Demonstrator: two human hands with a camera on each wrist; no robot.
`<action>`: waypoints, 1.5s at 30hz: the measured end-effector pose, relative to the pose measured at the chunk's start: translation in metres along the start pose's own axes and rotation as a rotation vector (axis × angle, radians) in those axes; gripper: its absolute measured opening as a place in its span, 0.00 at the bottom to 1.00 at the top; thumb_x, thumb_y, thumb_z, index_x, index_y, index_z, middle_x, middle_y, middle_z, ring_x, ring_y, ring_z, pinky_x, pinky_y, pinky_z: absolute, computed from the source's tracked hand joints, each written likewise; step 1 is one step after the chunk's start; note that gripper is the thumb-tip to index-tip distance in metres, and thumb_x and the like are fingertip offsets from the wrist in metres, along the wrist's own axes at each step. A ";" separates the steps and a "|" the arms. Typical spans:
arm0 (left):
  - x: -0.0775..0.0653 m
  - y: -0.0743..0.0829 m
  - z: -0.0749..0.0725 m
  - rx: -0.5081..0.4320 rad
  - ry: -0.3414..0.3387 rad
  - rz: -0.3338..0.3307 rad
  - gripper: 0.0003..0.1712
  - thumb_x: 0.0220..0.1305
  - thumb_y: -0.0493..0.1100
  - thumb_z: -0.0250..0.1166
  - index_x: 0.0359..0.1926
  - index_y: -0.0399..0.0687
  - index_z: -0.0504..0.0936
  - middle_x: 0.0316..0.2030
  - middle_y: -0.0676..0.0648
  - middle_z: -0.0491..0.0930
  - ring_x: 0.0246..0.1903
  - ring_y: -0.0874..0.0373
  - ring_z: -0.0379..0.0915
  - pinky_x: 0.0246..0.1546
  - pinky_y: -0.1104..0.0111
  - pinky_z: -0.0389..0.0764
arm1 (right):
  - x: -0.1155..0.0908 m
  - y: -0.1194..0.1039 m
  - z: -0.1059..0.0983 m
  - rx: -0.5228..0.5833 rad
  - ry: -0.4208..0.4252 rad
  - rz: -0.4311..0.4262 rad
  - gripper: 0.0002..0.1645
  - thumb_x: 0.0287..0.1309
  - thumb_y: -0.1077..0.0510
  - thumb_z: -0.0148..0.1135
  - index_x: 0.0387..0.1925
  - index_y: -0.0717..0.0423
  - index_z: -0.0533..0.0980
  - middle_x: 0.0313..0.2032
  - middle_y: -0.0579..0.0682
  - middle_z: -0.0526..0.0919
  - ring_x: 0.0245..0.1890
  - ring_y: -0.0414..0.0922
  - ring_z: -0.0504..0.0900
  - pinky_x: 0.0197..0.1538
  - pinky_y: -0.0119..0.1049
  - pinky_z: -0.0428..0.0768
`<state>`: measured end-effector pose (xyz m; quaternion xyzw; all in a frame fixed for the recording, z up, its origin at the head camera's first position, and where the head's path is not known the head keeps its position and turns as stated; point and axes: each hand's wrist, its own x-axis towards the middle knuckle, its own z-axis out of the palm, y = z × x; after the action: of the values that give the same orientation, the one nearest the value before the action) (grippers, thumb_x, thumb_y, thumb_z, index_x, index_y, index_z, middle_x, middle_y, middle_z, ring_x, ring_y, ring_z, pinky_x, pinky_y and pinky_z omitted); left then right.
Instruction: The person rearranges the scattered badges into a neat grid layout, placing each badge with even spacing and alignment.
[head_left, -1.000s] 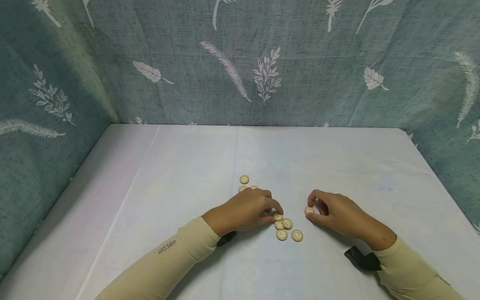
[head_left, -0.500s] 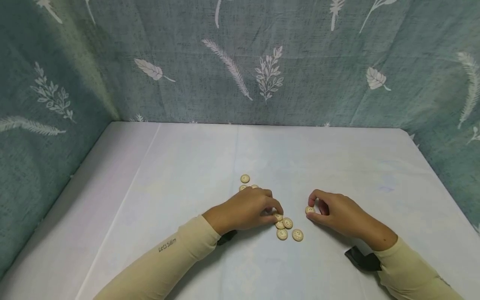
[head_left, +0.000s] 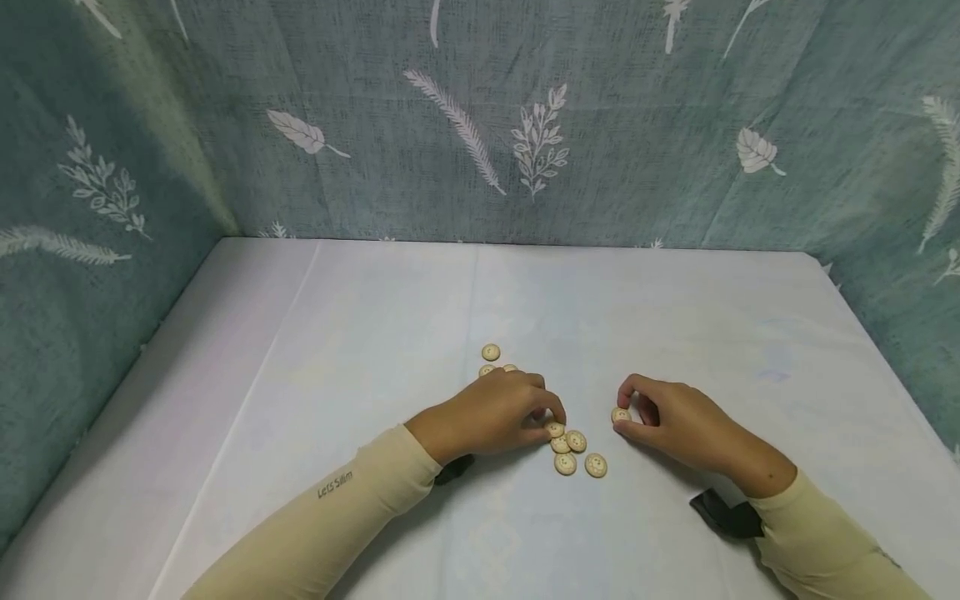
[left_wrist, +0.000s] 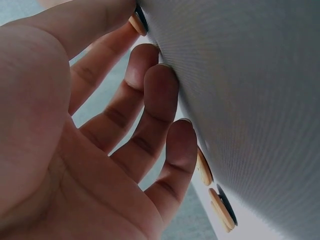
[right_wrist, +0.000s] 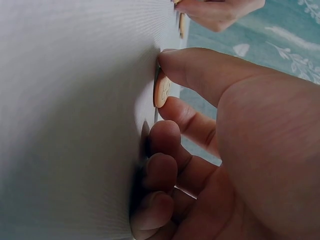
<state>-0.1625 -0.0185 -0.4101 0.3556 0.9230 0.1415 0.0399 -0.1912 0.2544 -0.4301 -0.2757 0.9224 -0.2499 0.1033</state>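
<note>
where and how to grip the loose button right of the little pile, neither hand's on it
Pinching the loose button by opposite sides of its rim looks best, coming from the right. It's thin, round and lying flat, so the edge likely offers the surest hold; the pile sits to its left.

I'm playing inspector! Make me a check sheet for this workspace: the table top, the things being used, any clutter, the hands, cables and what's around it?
Surface: white table top, with faint crease lines.
Job's things: round tan buttons; four lie loose near the middle, three show farther back, two of those partly hidden by the left hand.
Clutter: nothing seen.
Hands: the left hand pinches one button with thumb and index finger; the right hand pinches another button the same way.
Cables: nothing seen.
Surroundings: grey-green cloth with white leaf prints behind; beige sleeves; a black item at the right wrist.
</note>
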 end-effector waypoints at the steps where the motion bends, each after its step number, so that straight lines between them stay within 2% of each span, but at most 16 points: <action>1: 0.000 0.000 0.000 0.000 0.003 -0.002 0.08 0.62 0.47 0.70 0.43 0.61 0.88 0.33 0.56 0.80 0.35 0.64 0.75 0.46 0.67 0.75 | 0.000 0.000 0.000 0.002 0.002 -0.001 0.12 0.59 0.49 0.70 0.38 0.43 0.74 0.19 0.38 0.68 0.18 0.33 0.64 0.25 0.29 0.65; 5: 0.000 0.000 0.001 -0.011 0.000 -0.011 0.07 0.62 0.47 0.71 0.42 0.61 0.87 0.32 0.57 0.80 0.34 0.65 0.74 0.46 0.67 0.74 | 0.000 -0.001 0.000 0.013 -0.008 -0.004 0.12 0.59 0.49 0.70 0.38 0.43 0.74 0.19 0.38 0.67 0.18 0.33 0.64 0.25 0.29 0.65; 11: 0.003 -0.001 0.003 0.000 0.019 0.010 0.07 0.60 0.47 0.72 0.41 0.60 0.87 0.30 0.57 0.79 0.32 0.66 0.73 0.44 0.68 0.74 | -0.001 0.001 -0.001 0.000 0.000 -0.003 0.12 0.59 0.49 0.70 0.38 0.44 0.74 0.19 0.38 0.68 0.18 0.33 0.64 0.25 0.29 0.65; 19: 0.003 0.000 0.004 0.016 0.001 -0.027 0.06 0.62 0.49 0.71 0.40 0.63 0.86 0.30 0.60 0.77 0.34 0.68 0.71 0.39 0.68 0.67 | -0.001 0.002 0.001 0.003 -0.010 -0.002 0.12 0.59 0.49 0.70 0.38 0.44 0.74 0.19 0.38 0.67 0.18 0.33 0.64 0.25 0.29 0.65; 24: 0.005 -0.003 0.001 0.028 0.058 -0.028 0.06 0.64 0.50 0.69 0.41 0.63 0.85 0.32 0.60 0.79 0.35 0.67 0.73 0.39 0.67 0.67 | 0.000 0.002 -0.001 0.001 0.005 -0.004 0.12 0.59 0.50 0.70 0.38 0.44 0.74 0.18 0.38 0.68 0.18 0.33 0.64 0.25 0.29 0.65; 30: 0.005 -0.008 -0.005 0.050 0.104 -0.067 0.08 0.63 0.50 0.69 0.44 0.62 0.85 0.32 0.59 0.80 0.36 0.65 0.75 0.41 0.65 0.66 | 0.001 0.002 -0.002 0.001 -0.006 0.006 0.12 0.58 0.50 0.71 0.38 0.44 0.74 0.19 0.39 0.68 0.18 0.34 0.65 0.25 0.30 0.64; 39: 0.006 -0.026 -0.012 0.075 0.216 -0.159 0.08 0.62 0.49 0.71 0.42 0.58 0.85 0.30 0.58 0.80 0.32 0.63 0.74 0.39 0.63 0.68 | 0.002 0.002 -0.001 -0.022 0.013 -0.010 0.13 0.58 0.51 0.71 0.38 0.44 0.74 0.19 0.38 0.67 0.18 0.34 0.63 0.25 0.29 0.64; 45: 0.006 -0.035 -0.017 0.083 0.235 -0.223 0.08 0.63 0.51 0.70 0.42 0.57 0.85 0.31 0.56 0.80 0.31 0.63 0.74 0.37 0.62 0.67 | 0.002 0.003 -0.001 -0.018 0.005 -0.003 0.12 0.59 0.50 0.71 0.38 0.44 0.74 0.19 0.38 0.67 0.18 0.34 0.63 0.25 0.29 0.64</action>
<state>-0.1926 -0.0426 -0.4035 0.2333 0.9601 0.1386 -0.0676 -0.1940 0.2558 -0.4306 -0.2775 0.9244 -0.2424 0.0983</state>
